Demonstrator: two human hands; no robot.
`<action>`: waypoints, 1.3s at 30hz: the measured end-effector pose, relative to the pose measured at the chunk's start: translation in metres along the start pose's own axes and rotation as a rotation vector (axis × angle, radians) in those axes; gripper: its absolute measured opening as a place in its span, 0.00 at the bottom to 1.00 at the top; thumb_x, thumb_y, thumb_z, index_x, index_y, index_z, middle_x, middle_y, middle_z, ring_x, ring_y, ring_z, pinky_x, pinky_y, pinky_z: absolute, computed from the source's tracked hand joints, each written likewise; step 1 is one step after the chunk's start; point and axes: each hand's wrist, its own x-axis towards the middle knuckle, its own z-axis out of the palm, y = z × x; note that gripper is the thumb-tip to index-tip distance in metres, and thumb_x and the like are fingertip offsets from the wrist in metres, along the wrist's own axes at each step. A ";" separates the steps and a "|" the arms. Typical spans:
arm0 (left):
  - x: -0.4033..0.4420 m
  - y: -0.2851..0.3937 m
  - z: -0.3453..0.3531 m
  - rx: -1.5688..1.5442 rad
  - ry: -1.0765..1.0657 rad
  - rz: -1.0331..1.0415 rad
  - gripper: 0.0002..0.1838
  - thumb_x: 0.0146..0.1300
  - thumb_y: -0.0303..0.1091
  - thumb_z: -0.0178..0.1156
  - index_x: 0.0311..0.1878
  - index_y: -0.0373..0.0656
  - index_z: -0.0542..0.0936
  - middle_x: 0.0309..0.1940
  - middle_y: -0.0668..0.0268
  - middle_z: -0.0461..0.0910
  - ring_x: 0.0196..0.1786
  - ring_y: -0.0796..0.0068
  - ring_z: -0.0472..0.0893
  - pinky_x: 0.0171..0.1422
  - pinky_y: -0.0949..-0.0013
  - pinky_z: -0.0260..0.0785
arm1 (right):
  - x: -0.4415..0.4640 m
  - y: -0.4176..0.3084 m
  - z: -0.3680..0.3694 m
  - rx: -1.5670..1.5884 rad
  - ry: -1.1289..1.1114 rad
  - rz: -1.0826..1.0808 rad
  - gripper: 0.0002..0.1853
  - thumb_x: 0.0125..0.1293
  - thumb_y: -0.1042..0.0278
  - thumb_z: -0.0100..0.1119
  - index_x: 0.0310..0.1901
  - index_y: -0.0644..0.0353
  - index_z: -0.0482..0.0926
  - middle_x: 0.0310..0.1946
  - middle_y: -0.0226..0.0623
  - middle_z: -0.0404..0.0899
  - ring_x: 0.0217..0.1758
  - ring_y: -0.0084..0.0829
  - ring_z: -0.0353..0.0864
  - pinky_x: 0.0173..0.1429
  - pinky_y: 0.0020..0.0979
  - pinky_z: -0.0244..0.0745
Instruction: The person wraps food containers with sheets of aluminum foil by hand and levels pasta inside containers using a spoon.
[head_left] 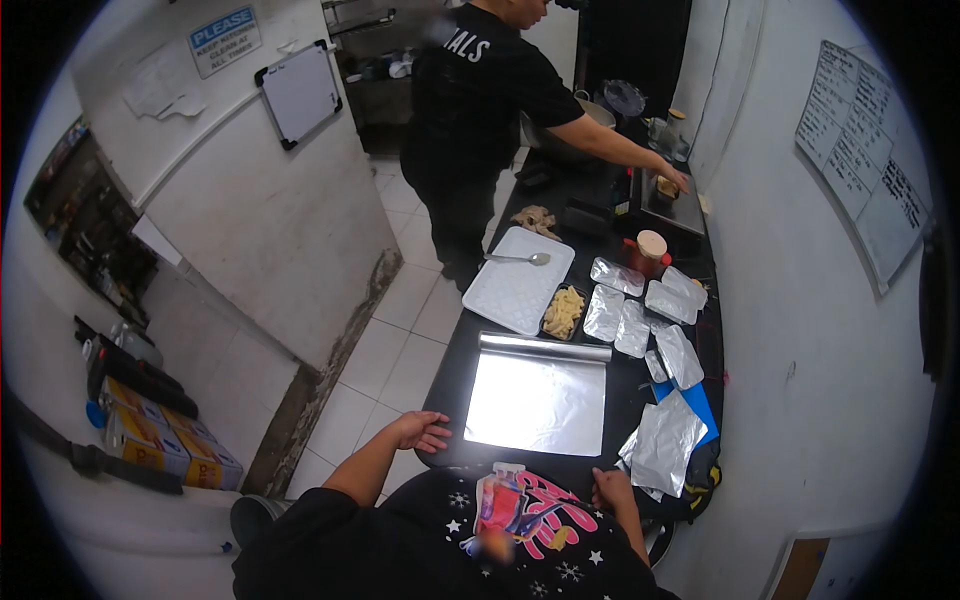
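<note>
A sheet of aluminium foil (535, 405) lies flat on the black table, still joined to its foil roll (545, 348) along the far side. My left hand (422, 431) is at the table's left edge, beside the sheet, with its fingers stretched and nothing in them. Close to the sheet's near right corner is my right hand (612, 490), its fingers curled; whether they hold anything is hidden. Just right of that hand rests a stack of loose foil pieces (668, 445). Beyond the roll stands a black tray of pale cut food (564, 312).
Several foil-covered containers (632, 328) sit along the right side. A white tray (515, 285) carries a spoon (535, 259). Farther back, a jar with a pale lid (651, 244) stands near a scale (672, 205), where another person (470, 110) reaches. The wall (780, 300) borders the table's right.
</note>
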 end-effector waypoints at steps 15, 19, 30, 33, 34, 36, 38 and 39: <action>-0.001 -0.001 0.001 0.024 0.017 0.022 0.20 0.75 0.48 0.42 0.62 0.46 0.67 0.51 0.55 0.80 0.43 0.56 0.85 0.38 0.59 0.80 | 0.003 0.002 0.005 -0.040 0.045 -0.015 0.28 0.70 0.47 0.50 0.23 0.65 0.80 0.16 0.40 0.81 0.16 0.30 0.81 0.25 0.32 0.77; 0.005 -0.006 -0.004 0.023 0.002 0.045 0.21 0.74 0.48 0.43 0.62 0.46 0.67 0.50 0.56 0.81 0.42 0.57 0.85 0.38 0.59 0.80 | -0.003 0.000 0.006 -0.016 0.081 -0.039 0.28 0.70 0.48 0.50 0.22 0.65 0.80 0.16 0.40 0.81 0.16 0.31 0.81 0.24 0.32 0.76; -0.010 0.000 0.011 0.075 0.041 0.087 0.21 0.73 0.48 0.47 0.60 0.45 0.69 0.49 0.56 0.81 0.42 0.59 0.85 0.40 0.61 0.80 | -0.006 0.000 0.010 -0.057 0.148 -0.046 0.25 0.70 0.50 0.52 0.23 0.64 0.79 0.15 0.39 0.80 0.16 0.32 0.81 0.24 0.32 0.76; -0.013 0.007 0.011 0.128 0.057 0.079 0.19 0.72 0.47 0.49 0.57 0.44 0.72 0.44 0.58 0.82 0.38 0.62 0.85 0.38 0.63 0.80 | -0.010 -0.001 0.012 -0.041 0.174 -0.009 0.25 0.70 0.50 0.52 0.23 0.63 0.79 0.15 0.38 0.80 0.16 0.31 0.81 0.25 0.32 0.76; -0.013 0.009 0.010 0.167 0.069 0.081 0.19 0.71 0.46 0.50 0.56 0.44 0.73 0.42 0.58 0.82 0.35 0.64 0.85 0.36 0.64 0.80 | -0.010 -0.001 0.012 -0.068 0.176 -0.016 0.25 0.69 0.49 0.51 0.23 0.63 0.80 0.15 0.38 0.80 0.17 0.31 0.82 0.26 0.32 0.77; -0.011 0.017 0.007 0.212 0.104 0.099 0.17 0.71 0.45 0.52 0.53 0.44 0.75 0.37 0.60 0.82 0.31 0.68 0.84 0.33 0.67 0.79 | -0.010 -0.002 0.012 -0.122 0.181 -0.029 0.26 0.69 0.48 0.50 0.24 0.62 0.80 0.16 0.37 0.81 0.18 0.31 0.83 0.30 0.32 0.78; -0.009 0.028 0.002 0.224 0.150 0.128 0.15 0.70 0.44 0.54 0.51 0.44 0.77 0.31 0.63 0.82 0.26 0.72 0.82 0.29 0.70 0.77 | -0.012 -0.006 0.013 -0.123 0.194 -0.002 0.26 0.69 0.48 0.50 0.24 0.62 0.81 0.16 0.37 0.81 0.18 0.31 0.83 0.30 0.33 0.78; -0.008 0.034 0.001 0.239 0.174 0.147 0.15 0.70 0.44 0.54 0.50 0.44 0.77 0.30 0.64 0.81 0.24 0.73 0.81 0.28 0.71 0.77 | -0.014 -0.007 0.013 -0.124 0.198 0.013 0.26 0.69 0.48 0.50 0.24 0.62 0.81 0.16 0.36 0.81 0.18 0.31 0.83 0.30 0.33 0.78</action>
